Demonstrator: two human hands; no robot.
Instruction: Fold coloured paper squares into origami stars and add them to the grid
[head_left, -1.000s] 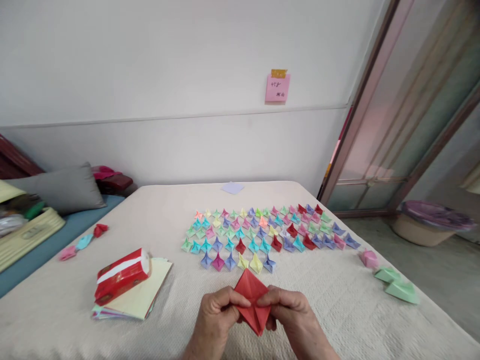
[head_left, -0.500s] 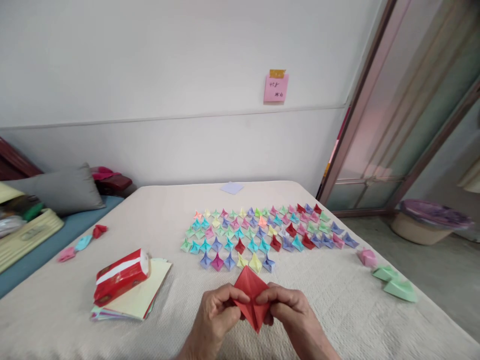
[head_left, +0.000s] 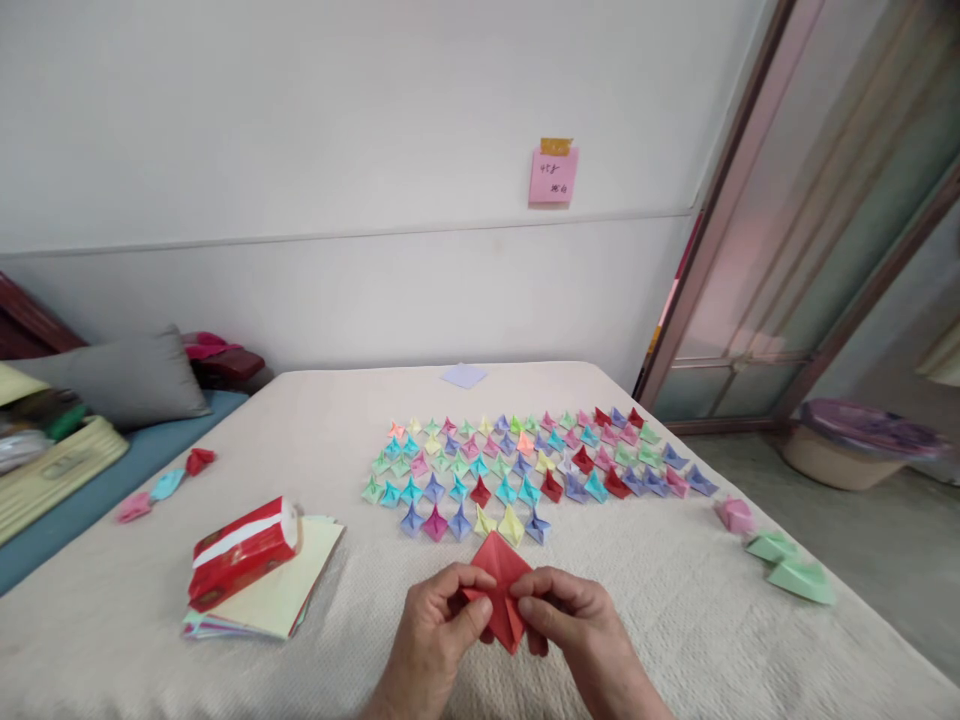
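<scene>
Both of my hands pinch a folded red paper piece (head_left: 501,590) just above the near edge of the cream-covered table (head_left: 675,600). My left hand (head_left: 435,630) grips its left side with thumb and fingers closed. My right hand (head_left: 577,625) grips the right side the same way. Only the paper's upper point and lower tip show between the fingers. Just beyond lie several rows of small folded paper shapes (head_left: 525,465) in many colours.
A red tissue pack (head_left: 241,550) lies on a stack of coloured paper sheets (head_left: 281,595) at the left. Green folded pieces (head_left: 795,570) and a pink one (head_left: 735,515) sit near the right edge. A lilac sheet (head_left: 465,375) lies far back. A grey pillow (head_left: 120,375) is at left.
The red paper has been folded narrower and drawn lower between my fingers, which have closed in tighter around it. Nothing else on the table has moved.
</scene>
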